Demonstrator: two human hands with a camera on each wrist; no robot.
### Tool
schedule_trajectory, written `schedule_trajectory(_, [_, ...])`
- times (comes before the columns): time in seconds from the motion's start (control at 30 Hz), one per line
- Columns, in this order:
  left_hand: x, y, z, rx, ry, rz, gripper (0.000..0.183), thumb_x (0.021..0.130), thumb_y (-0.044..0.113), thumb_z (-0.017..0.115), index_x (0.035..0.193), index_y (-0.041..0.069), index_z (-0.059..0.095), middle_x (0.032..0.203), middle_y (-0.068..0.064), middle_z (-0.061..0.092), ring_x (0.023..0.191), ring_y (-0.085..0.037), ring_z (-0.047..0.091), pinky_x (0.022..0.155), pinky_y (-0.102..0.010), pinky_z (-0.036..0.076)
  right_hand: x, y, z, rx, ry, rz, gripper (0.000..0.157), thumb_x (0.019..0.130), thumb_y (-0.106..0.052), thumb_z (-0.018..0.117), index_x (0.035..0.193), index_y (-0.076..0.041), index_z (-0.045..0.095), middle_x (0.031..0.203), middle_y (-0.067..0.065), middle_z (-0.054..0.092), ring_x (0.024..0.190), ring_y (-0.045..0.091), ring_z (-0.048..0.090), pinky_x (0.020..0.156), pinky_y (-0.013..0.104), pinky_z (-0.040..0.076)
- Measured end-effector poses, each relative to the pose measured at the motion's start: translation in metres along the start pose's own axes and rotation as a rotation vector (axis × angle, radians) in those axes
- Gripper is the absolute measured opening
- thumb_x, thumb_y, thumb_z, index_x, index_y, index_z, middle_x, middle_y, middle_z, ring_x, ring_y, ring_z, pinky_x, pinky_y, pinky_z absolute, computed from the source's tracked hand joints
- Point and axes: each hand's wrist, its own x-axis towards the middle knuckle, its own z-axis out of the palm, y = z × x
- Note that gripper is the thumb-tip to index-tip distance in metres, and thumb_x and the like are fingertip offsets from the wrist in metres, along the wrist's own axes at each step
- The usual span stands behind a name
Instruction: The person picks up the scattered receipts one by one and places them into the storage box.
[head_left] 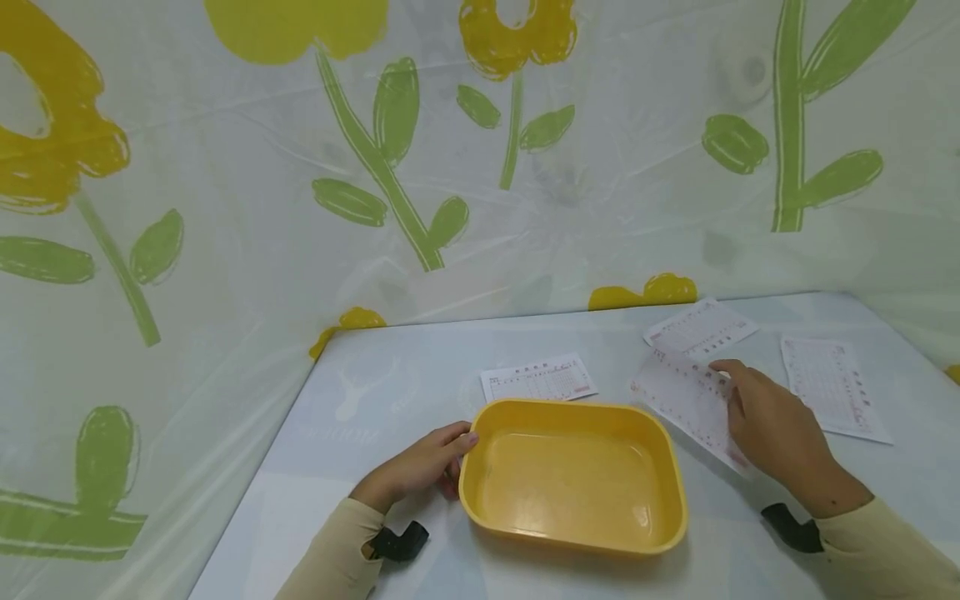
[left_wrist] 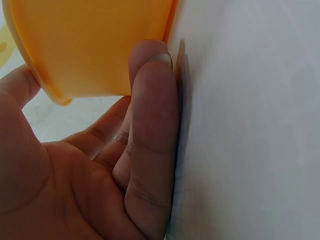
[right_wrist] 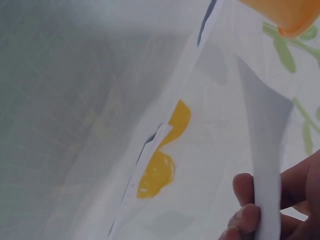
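My left hand [head_left: 423, 462] grips the left end of a yellow plastic tray [head_left: 562, 492], thumb on the rim and fingers beneath. The left wrist view shows those fingers [left_wrist: 155, 110] against the tray's outer wall, close to the tabletop. To the tray's right, my right hand [head_left: 776, 425] pinches a thin printed paper slip [head_left: 686, 396] between thumb and fingers. The slip is raised and bent, and overlaps another slip [head_left: 705, 327] behind it in the head view. In the right wrist view the held slip [right_wrist: 267, 130] appears nearly edge-on.
One printed slip [head_left: 538, 379] lies just behind the tray. Another slip [head_left: 834, 387] lies right of my right hand. A pale cloth covers the table [head_left: 360, 375]. Behind it hangs a flower-patterned curtain [head_left: 600, 225].
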Motion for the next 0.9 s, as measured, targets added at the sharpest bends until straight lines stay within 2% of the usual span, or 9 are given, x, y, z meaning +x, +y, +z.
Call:
schedule_trajectory(0.07, [0.0,0.0,0.0,0.004,0.003,0.0,0.043,0.105,0.05,0.041,0.126,0.015,0.053,0.072,-0.002,0.064,0.065,-0.016,0.064,0.063,-0.031,0.057,-0.001,-0.002,-0.001,0.007,0.077,-0.021,0.039,0.092,0.003,0.055,0.131,0.005,0.052,0.116,0.033,0.063,0.069,0.025,0.057,0.059,0.044,0.057])
schedule_trajectory(0.17, [0.0,0.0,-0.001,0.005,0.005,0.0,0.043,0.105,0.05,0.041,0.126,0.015,0.052,0.072,-0.002,0.064,0.065,-0.017,0.064,0.064,-0.031,0.058,-0.002,-0.003,-0.001,0.021,0.166,-0.044,0.037,0.092,0.004,0.054,0.129,0.006,0.054,0.114,0.032,0.065,0.072,0.03,0.06,0.066,0.054,0.057])
schedule_trajectory(0.33, [-0.001,-0.001,0.0,0.002,0.0,0.001,0.044,0.105,0.05,0.041,0.128,0.015,0.053,0.072,-0.002,0.065,0.065,-0.017,0.065,0.064,-0.031,0.058,-0.003,-0.007,-0.002,0.06,0.233,-0.038,0.035,0.093,0.004,0.051,0.128,0.007,0.055,0.115,0.033,0.064,0.077,0.034,0.06,0.07,0.057,0.055])
schedule_trajectory(0.53, [0.0,-0.001,-0.001,-0.003,0.005,0.005,0.044,0.104,0.051,0.042,0.126,0.014,0.053,0.072,-0.002,0.063,0.065,-0.017,0.064,0.064,-0.032,0.058,-0.003,-0.014,-0.004,0.103,0.37,-0.087,0.035,0.094,0.006,0.049,0.128,0.006,0.057,0.116,0.03,0.065,0.09,0.042,0.064,0.077,0.061,0.054])
schedule_trajectory(0.67, [0.0,-0.002,0.0,0.001,0.004,0.003,0.043,0.105,0.051,0.041,0.126,0.014,0.053,0.072,-0.002,0.063,0.066,-0.016,0.064,0.064,-0.032,0.058,-0.006,-0.018,-0.004,0.116,0.396,-0.091,0.037,0.094,0.007,0.049,0.129,0.006,0.057,0.119,0.029,0.064,0.092,0.041,0.064,0.077,0.06,0.053])
schedule_trajectory(0.77, [-0.001,-0.002,0.0,0.002,-0.002,-0.004,0.043,0.105,0.05,0.041,0.125,0.014,0.053,0.072,-0.002,0.063,0.066,-0.016,0.064,0.064,-0.031,0.058,-0.009,-0.021,-0.004,0.127,0.426,-0.115,0.037,0.092,0.008,0.05,0.128,0.006,0.059,0.116,0.028,0.066,0.085,0.036,0.062,0.077,0.032,0.056])
schedule_trajectory(0.8, [-0.001,-0.002,0.0,0.002,-0.003,-0.004,0.043,0.105,0.05,0.041,0.126,0.014,0.053,0.072,-0.002,0.063,0.066,-0.016,0.064,0.064,-0.031,0.058,-0.01,-0.022,-0.004,0.133,0.439,-0.129,0.037,0.091,0.009,0.051,0.127,0.006,0.06,0.115,0.028,0.066,0.083,0.034,0.061,0.077,0.02,0.053])
schedule_trajectory(0.87, [-0.001,-0.001,0.0,0.001,-0.002,-0.006,0.044,0.105,0.051,0.041,0.126,0.014,0.053,0.072,-0.002,0.063,0.066,-0.016,0.064,0.064,-0.031,0.058,-0.01,-0.024,-0.004,0.136,0.451,-0.146,0.038,0.089,0.01,0.053,0.127,0.005,0.061,0.114,0.026,0.067,0.08,0.031,0.059,0.08,0.001,0.038])
schedule_trajectory(0.9, [-0.001,-0.001,0.0,-0.001,-0.001,-0.005,0.044,0.105,0.051,0.041,0.127,0.014,0.052,0.072,-0.002,0.063,0.066,-0.016,0.063,0.064,-0.031,0.058,-0.011,-0.026,-0.005,0.139,0.453,-0.155,0.039,0.089,0.01,0.053,0.127,0.004,0.061,0.114,0.026,0.067,0.08,0.031,0.059,0.08,0.0,0.037])
